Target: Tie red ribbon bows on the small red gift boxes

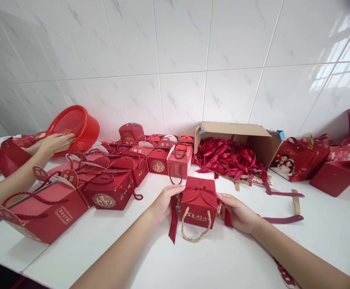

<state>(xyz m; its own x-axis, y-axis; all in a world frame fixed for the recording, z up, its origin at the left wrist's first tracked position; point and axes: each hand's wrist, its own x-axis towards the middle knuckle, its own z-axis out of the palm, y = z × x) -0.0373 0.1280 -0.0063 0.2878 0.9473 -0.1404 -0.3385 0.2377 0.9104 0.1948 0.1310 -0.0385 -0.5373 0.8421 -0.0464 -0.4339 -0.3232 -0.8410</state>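
A small red gift box (189, 208) with gold lettering stands upright on the white table in front of me. A twisted gold cord handle (195, 241) hangs down its near side. Across its folded top lies a dark red ribbon (174, 224), its ends hanging at the left and right sides. My left hand (165, 202) is closed on the ribbon at the box's left edge, thumb on top. On the opposite edge my right hand (239, 212) pinches the ribbon's other end. Both hands also touch the box's sides, and some fingertips are hidden.
Several red boxes (108, 196) with cord handles stand to the left. A cardboard carton (235, 128) lies behind, spilling red ribbons (229, 156). Red bags (301, 156) stand at right. Another person's arm (21, 176) reaches toward a red plastic basket (92, 128) at far left.
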